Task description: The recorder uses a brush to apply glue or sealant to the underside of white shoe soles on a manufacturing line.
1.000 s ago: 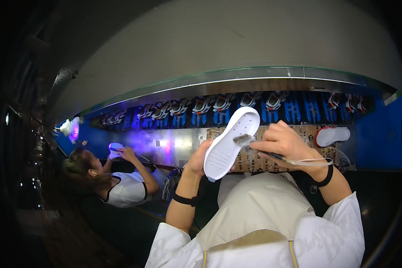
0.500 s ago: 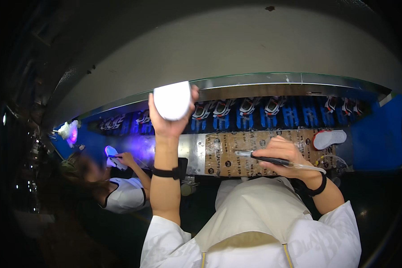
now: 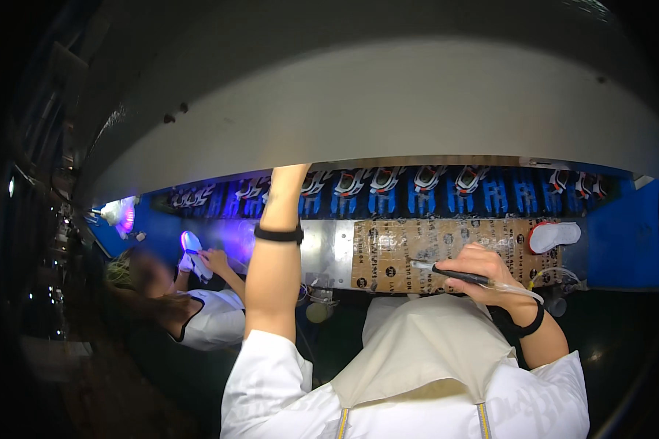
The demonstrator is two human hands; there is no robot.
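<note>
My left forearm (image 3: 274, 256), with a black band at the wrist, reaches forward under the grey hood. That hand is hidden behind the hood's edge, so what it holds does not show. My right hand (image 3: 483, 269) is closed round a black-handled brush (image 3: 458, 276) with a clear tube running back from it over the wrist. The brush's pale tip points left above the brown printed covering (image 3: 388, 252) of the bench. To the right of that hand, a white shoe sole (image 3: 556, 238) with a red rim lies at the covering's right end.
The large grey hood (image 3: 417, 102) overhangs the far side. Beneath it, blue racks (image 3: 421, 203) carry several shoe uppers (image 3: 428, 178). A co-worker (image 3: 212, 314) at left holds a sole (image 3: 192, 245) under purple light, beside a lamp (image 3: 121, 214). Thin tubing (image 3: 560, 274) lies at the bench's right.
My left hand, which held up a white rounded piece, has gone forward out of sight under the hood. The right hand keeps its grip on the brush. The view has shifted slightly.
</note>
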